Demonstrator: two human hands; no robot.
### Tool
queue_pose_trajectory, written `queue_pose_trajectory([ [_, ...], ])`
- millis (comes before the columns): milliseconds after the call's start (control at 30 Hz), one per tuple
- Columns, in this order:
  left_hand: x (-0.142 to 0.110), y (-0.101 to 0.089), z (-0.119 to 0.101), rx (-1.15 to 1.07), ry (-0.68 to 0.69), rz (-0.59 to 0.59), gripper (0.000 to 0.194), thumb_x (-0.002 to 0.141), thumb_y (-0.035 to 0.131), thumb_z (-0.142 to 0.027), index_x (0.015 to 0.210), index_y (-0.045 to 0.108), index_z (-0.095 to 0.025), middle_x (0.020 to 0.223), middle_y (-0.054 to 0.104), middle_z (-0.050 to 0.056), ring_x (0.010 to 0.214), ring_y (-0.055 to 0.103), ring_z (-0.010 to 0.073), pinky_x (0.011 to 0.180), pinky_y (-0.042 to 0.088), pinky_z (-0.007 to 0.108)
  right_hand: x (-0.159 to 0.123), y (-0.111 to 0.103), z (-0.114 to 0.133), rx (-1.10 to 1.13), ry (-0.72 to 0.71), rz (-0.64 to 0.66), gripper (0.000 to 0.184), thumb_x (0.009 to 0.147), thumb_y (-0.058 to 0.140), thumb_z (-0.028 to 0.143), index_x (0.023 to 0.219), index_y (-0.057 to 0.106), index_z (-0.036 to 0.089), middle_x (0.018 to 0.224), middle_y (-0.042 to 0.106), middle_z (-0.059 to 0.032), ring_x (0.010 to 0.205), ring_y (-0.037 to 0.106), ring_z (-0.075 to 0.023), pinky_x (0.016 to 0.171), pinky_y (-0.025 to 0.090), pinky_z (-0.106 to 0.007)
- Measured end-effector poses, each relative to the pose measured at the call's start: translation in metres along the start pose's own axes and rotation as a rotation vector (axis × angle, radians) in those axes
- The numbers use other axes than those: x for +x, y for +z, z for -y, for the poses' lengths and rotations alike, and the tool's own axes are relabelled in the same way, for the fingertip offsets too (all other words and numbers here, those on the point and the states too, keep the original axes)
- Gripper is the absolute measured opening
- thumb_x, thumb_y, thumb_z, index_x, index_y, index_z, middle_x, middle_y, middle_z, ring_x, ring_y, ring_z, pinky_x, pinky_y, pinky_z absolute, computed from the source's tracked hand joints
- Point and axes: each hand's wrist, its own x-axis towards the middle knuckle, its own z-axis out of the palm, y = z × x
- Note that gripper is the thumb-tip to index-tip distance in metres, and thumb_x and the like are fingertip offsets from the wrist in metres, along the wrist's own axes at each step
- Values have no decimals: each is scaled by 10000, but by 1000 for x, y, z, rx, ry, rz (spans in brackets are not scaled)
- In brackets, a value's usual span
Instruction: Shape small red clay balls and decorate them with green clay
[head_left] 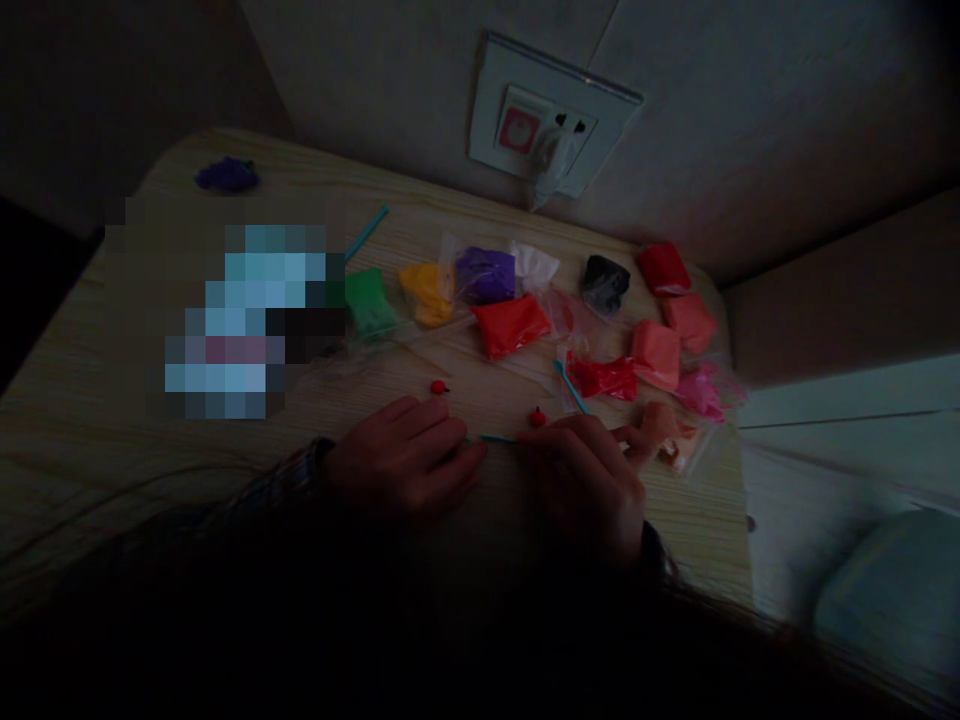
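Note:
My right hand point(589, 475) is closed, its fingertips pinching a thin teal modelling tool point(497, 438) that points left, low over the wooden table. My left hand point(409, 455) rests facing it, fingers curled and pressed together. A tiny green bit shows at the left fingertips; what lies beneath them is hidden. Just above the left knuckles sits a small red clay ball with a dark stem point(438, 387). A second stemmed red ball point(538, 417) lies beside my right fingertips. Beyond the right hand, another teal tool point(571, 387) lies slantwise against a red clay packet point(604, 378).
Clay packets spread along the back: green point(369, 302), yellow point(426, 293), purple point(486, 275), red point(512, 326), black point(606, 285) and several pinkish ones. A purple clay piece point(227, 175) sits far left, near a blurred-out bright area. A wall socket point(555, 120) holds a plug.

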Motion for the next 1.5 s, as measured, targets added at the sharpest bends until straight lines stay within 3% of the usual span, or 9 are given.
queue_pose_trajectory([
  [333,0,-2,1,15,1,-6,157,893,474,-201,843,622,-182,613,576,-16,568,490,138,539,435,289,-4,0,0,-10,-34,-2,169,898,477,157,839,605,250,726,602,53,622,547,-104,735,234,-335],
  [533,2,-12,1,2,13,86,95,876,528,-189,900,615,-160,651,602,-5,612,521,147,569,445,293,-2,0,2,-2,-52,-2,180,906,460,183,807,603,229,692,587,44,619,534,-111,725,222,-327],
  [700,3,-13,2,-37,21,34,115,867,538,-185,827,634,-138,605,597,0,578,495,143,525,429,277,0,1,3,-35,-82,-58,206,891,469,163,761,620,215,645,564,47,566,492,-100,705,211,-321],
  [967,1,-14,3,-99,-100,3,150,841,561,-167,726,653,-141,589,573,16,596,468,141,574,449,257,-3,1,4,-47,-75,-33,211,914,443,181,782,604,217,656,561,45,587,510,-107,718,202,-329],
  [1167,-1,-12,3,-138,-213,-40,178,830,558,-150,678,647,-126,583,576,33,563,454,140,512,400,263,0,0,5,-45,-109,-50,194,891,462,145,771,602,206,665,590,38,587,507,-103,689,203,-322],
  [1500,6,-18,3,-138,-254,-48,220,829,525,-137,661,666,-116,557,591,41,532,516,141,484,432,248,1,-2,2,128,31,-67,122,851,549,134,791,616,217,689,599,42,614,558,-117,686,276,-325],
])
